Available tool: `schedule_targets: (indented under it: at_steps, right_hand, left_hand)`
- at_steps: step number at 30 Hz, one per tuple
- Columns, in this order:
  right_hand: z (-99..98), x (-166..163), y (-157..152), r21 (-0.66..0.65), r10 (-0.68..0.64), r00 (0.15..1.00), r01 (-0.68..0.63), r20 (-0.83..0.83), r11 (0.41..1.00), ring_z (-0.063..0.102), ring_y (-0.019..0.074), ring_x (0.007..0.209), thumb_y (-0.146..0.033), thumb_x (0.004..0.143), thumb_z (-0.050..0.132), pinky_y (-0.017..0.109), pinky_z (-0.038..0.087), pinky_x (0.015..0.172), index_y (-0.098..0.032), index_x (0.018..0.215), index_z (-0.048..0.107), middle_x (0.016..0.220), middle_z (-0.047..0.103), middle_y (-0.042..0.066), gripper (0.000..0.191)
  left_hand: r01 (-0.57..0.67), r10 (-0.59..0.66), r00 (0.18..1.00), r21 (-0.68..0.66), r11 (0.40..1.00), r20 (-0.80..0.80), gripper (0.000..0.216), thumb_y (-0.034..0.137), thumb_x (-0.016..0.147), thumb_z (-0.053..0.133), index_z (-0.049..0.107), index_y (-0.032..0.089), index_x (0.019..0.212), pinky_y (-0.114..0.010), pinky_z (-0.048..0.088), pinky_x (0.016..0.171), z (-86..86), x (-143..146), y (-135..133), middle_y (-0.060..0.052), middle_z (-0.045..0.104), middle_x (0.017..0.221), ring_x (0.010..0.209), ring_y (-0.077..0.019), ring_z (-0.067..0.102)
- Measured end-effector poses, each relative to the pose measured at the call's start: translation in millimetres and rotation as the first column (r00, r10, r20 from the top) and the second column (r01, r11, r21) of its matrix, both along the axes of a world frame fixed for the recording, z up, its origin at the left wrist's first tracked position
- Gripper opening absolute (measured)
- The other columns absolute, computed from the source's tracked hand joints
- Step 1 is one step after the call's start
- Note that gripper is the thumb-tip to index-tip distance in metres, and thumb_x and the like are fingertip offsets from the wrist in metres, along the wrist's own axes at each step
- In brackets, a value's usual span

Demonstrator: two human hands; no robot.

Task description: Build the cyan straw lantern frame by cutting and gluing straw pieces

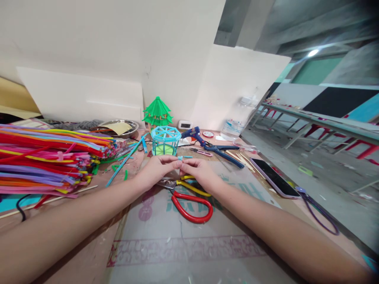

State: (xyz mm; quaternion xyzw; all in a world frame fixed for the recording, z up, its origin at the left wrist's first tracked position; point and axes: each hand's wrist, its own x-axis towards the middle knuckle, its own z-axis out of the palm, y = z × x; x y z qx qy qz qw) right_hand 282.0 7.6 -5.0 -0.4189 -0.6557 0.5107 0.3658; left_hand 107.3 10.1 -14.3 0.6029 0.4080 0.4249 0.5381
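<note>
My left hand (pixel 160 169) and my right hand (pixel 203 173) meet fingertip to fingertip above the work mat. Pinched between them is a short light-blue piece (pixel 180 158), seemingly pipe cleaner; the fingers partly cover it. Just below lie scissors (pixel 192 221) with a red loop handle and a yellow-handled tool (pixel 197 189), partly hidden by my right hand. Behind the hands stands a light-blue openwork frame (pixel 166 131) with a pale green base. A green tiered roof model (pixel 158 111) rises at its back.
Bundled coloured pipe cleaners (pixel 38 161) fill the left side, near a metal bowl (pixel 130 127). Farther right are a blue glue gun (pixel 197 136), dark-blue pliers (pixel 226 153), wooden sticks (pixel 241 159), a phone (pixel 275 177) and a clear plastic jug (pixel 238 120). A white wall stands behind.
</note>
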Motion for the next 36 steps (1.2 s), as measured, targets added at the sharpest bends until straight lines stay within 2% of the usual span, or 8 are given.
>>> schedule_targets:
  at_steps: [6, 12, 15, 18, 20, 23, 30, 36]
  right_hand:
    - [-7.4, -1, -1, 0.037, -0.003, 0.999, 0.002, 0.04, 0.999, 0.055, 0.0122, 0.062, -0.045, 0.075, 0.065, 0.026, 0.045, 0.067, -0.014, 0.071, 0.066, 0.066, 0.063, 0.0, 0.03]
    - [9.2, 10, 7, 0.239, -0.001, 0.969, -0.061, 0.248, 0.969, 0.061, 0.0164, 0.074, -0.037, 0.084, 0.056, 0.029, 0.047, 0.07, -0.015, 0.087, 0.068, 0.082, 0.069, 0.005, 0.025]
    - [33.5, 24, 1, 0.338, 0.015, 0.852, -0.224, 0.523, 0.914, 0.06, 0.0161, 0.073, -0.034, 0.082, 0.059, 0.028, 0.045, 0.066, -0.019, 0.095, 0.065, 0.085, 0.068, 0.004, 0.02]
    - [49.5, 33, -17, 0.232, 0.07, 0.621, -0.393, 0.781, 0.89, 0.059, 0.0181, 0.073, -0.037, 0.076, 0.068, 0.027, 0.04, 0.061, -0.023, 0.106, 0.062, 0.086, 0.067, 0.004, 0.034]
    - [51.5, 33, -29, 0.195, 0.071, 0.516, -0.442, 0.853, 0.876, 0.061, 0.0211, 0.08, -0.038, 0.073, 0.071, 0.028, 0.039, 0.063, -0.025, 0.113, 0.06, 0.092, 0.066, 0.005, 0.043]
    - [46.5, 28, -40, 0.188, 0.08, 0.47, -0.496, 0.879, 0.848, 0.06, 0.0224, 0.087, -0.03, 0.074, 0.068, 0.028, 0.039, 0.068, -0.027, 0.12, 0.057, 0.101, 0.063, 0.006, 0.047]
    - [31.8, 16, -45, 0.209, 0.07, 0.496, -0.485, 0.865, 0.849, 0.06, 0.0192, 0.08, -0.013, 0.068, 0.057, 0.025, 0.037, 0.061, -0.028, 0.136, 0.045, 0.1, 0.06, 0.007, 0.071]
    - [29.7, 12, -39, 0.18, 0.172, 0.783, -0.339, 0.597, 0.923, 0.059, 0.0167, 0.08, -0.011, 0.069, 0.057, 0.025, 0.044, 0.069, -0.03, 0.126, 0.05, 0.094, 0.065, 0.0, 0.06]
  left_hand:
    - [-0.023, 0.026, 0.999, 0.071, 0.997, -0.037, 0.027, 0.042, 0.069, 0.072, 0.072, 0.015, 0.074, -0.025, 0.043, 0.069, -1.0, 1, -1, -0.003, 0.07, 0.078, 0.074, -0.0161, 0.06]
    - [-0.092, 0.096, 0.994, -0.068, 0.993, 0.057, 0.035, 0.045, 0.066, 0.076, 0.071, 0.016, 0.083, -0.024, 0.044, 0.062, 5.2, -3, 2, -0.005, 0.072, 0.081, 0.07, -0.0163, 0.064]
    - [-0.056, 0.07, 0.991, -0.128, 0.99, 0.113, 0.036, 0.046, 0.066, 0.076, 0.07, 0.015, 0.085, -0.026, 0.048, 0.071, 17.0, -6, 3, -0.008, 0.073, 0.088, 0.08, -0.0185, 0.067]
    - [-0.007, 0.025, 0.993, -0.15, 0.989, 0.116, 0.037, 0.046, 0.067, 0.076, 0.07, 0.015, 0.084, -0.026, 0.049, 0.071, 24.5, -9, 4, -0.01, 0.073, 0.089, 0.081, -0.0183, 0.068]
    - [0.015, -0.001, 0.995, -0.137, 0.99, 0.104, 0.037, 0.046, 0.068, 0.075, 0.07, 0.014, 0.085, -0.026, 0.049, 0.069, 25.3, -10, 4, -0.011, 0.073, 0.093, 0.081, -0.0184, 0.068]
    - [0.039, -0.031, 0.996, -0.103, 0.994, 0.081, 0.036, 0.046, 0.07, 0.074, 0.069, 0.013, 0.085, -0.026, 0.05, 0.068, 24.6, -10, 4, -0.012, 0.073, 0.093, 0.082, -0.0194, 0.068]
    - [0.082, -0.076, 0.995, 0.1, 0.992, -0.065, 0.029, 0.044, 0.076, 0.068, 0.071, 0.015, 0.079, -0.025, 0.049, 0.063, 40.1, -13, -1, -0.008, 0.074, 0.079, 0.07, -0.0166, 0.066]
    - [0.123, -0.099, 0.987, 0.205, 0.971, -0.126, 0.023, 0.04, 0.075, 0.068, 0.072, 0.018, 0.073, -0.026, 0.05, 0.062, 80.1, -27, -18, -0.005, 0.073, 0.073, 0.068, -0.0178, 0.065]
